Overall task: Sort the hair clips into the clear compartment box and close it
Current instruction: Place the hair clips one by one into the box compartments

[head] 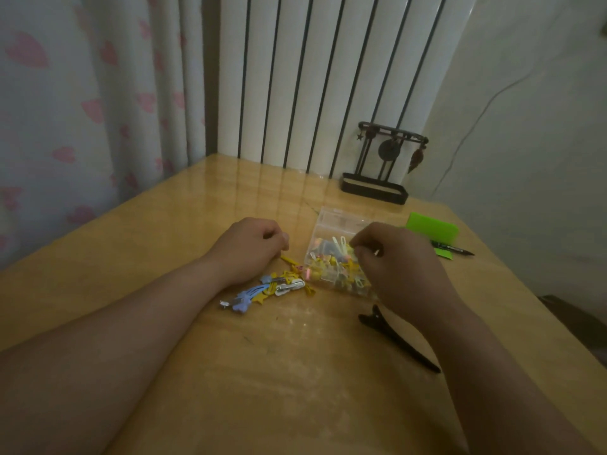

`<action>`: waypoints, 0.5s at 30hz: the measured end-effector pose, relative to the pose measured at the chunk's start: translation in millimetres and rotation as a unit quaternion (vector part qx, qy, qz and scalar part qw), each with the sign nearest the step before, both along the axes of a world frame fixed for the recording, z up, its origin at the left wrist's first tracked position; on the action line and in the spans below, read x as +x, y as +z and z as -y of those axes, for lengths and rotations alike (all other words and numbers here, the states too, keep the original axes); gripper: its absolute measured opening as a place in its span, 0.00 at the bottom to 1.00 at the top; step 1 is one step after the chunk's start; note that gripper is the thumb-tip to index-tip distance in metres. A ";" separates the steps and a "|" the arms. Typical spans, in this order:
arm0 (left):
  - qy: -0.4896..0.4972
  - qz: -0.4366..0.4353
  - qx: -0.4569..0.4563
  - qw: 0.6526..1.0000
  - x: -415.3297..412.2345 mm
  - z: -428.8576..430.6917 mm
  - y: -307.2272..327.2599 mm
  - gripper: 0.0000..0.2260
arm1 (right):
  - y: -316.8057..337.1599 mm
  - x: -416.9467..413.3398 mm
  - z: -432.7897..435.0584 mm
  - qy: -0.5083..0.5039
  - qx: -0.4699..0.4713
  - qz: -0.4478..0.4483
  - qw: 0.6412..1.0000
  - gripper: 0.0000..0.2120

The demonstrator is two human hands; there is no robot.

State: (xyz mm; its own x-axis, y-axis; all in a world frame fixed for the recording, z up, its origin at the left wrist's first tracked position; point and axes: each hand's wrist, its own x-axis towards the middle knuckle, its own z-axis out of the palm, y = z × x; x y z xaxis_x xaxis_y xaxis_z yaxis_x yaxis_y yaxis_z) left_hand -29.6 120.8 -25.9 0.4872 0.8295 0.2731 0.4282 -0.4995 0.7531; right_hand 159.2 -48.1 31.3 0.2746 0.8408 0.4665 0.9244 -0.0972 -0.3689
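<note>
The clear compartment box [331, 221] lies open on the table, its near part full of small colourful hair clips [328, 261]. My right hand [400, 270] hovers over the box's right side with fingers curled, pinching a small pale clip [377, 252]. A pile of loose clips [276, 285], blue, yellow and white, lies left of the box. My left hand [249, 247] rests on the table just behind that pile, curled into a fist with nothing visible in it. A thin yellow clip [289, 259] lies at its thumb side.
A long black clip [399, 339] lies on the table near my right wrist. A green card [433, 228] and a black pen [455, 249] sit right of the box. A dark ornament stand [377, 187] stands at the back by the radiator.
</note>
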 end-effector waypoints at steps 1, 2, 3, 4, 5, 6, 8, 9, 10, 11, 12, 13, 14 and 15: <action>0.000 0.001 -0.001 1.000 -0.2 -0.1 -0.3 0.11 | 0.1 -7.9 0.1 0.015 -0.005 0.002 1.000 0.08; 0.001 0.001 0.000 1.000 -0.5 -0.2 -0.3 0.11 | -0.1 -15.4 0.6 0.027 -0.012 0.009 1.000 0.07; 0.003 0.000 0.001 1.000 -0.6 -0.6 -0.5 0.11 | -0.2 -22.3 1.1 0.037 -0.021 0.017 0.999 0.07; 0.004 -0.001 0.003 1.000 -0.6 -0.8 -0.4 0.11 | -0.1 -28.9 2.1 0.045 -0.035 0.026 0.998 0.07; 0.006 -0.002 0.003 1.000 -0.6 -0.5 0.0 0.11 | -0.7 -34.6 2.7 0.052 -0.055 0.039 0.996 0.07; 0.006 -0.002 0.004 1.000 -0.5 -0.4 0.2 0.11 | -1.6 -39.6 3.2 0.059 -0.076 0.057 0.994 0.08; 0.006 -0.004 0.004 1.000 -0.5 0.1 0.6 0.11 | -4.6 -47.1 3.2 0.063 -0.127 0.104 0.984 0.10; 0.005 -0.006 0.003 1.000 -0.7 0.3 0.5 0.11 | -6.2 -49.2 2.6 0.058 -0.151 0.122 0.979 0.11; 0.004 -0.006 0.004 1.000 -1.0 0.6 0.7 0.11 | -7.7 -50.2 1.6 0.050 -0.168 0.132 0.976 0.11; 0.003 -0.006 0.005 1.000 -1.2 0.5 0.7 0.11 | -9.4 -50.4 0.2 0.040 -0.178 0.140 0.973 0.12; 0.002 -0.006 0.008 1.000 -1.5 0.4 0.7 0.11 | -11.5 -50.2 -1.1 0.029 -0.183 0.145 0.972 0.11; 0.001 -0.006 0.008 1.000 -1.5 0.3 0.7 0.11 | -13.5 -50.1 -2.3 0.017 -0.187 0.150 0.971 0.11; 0.001 -0.005 0.008 1.000 -1.7 0.4 0.9 0.11 | -15.2 -50.2 -3.0 0.008 -0.188 0.153 0.970 0.11; 0.002 -0.004 0.006 1.000 -1.8 0.3 0.8 0.11 | -17.1 -50.3 -4.0 0.002 -0.187 0.157 0.970 0.11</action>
